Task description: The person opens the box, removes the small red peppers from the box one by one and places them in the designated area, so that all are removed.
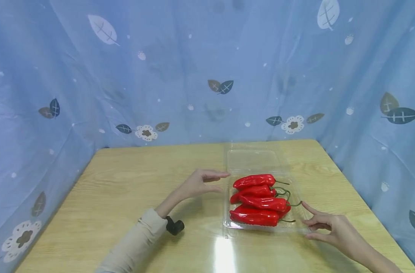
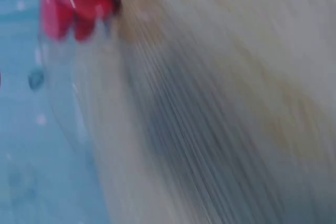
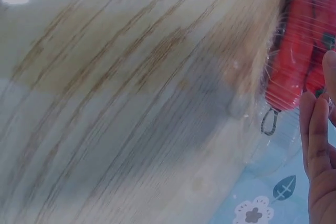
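Observation:
A clear plastic clamshell box lies with its lid folded back, and several red peppers with thin green stems are piled in its near half. At the box's left edge, my left hand has its thumb and fingers apart, with nothing between them. My right hand is at the right edge, its fingertips by the box wall; whether they touch it is unclear. The right wrist view shows its fingers fairly straight beside the peppers. Blurred peppers appear in the left wrist view, without the hand.
The wooden table carries the box right of its middle. A blue curtain with leaf and flower prints surrounds the back and sides. A black wrist device sticks out by the left sleeve.

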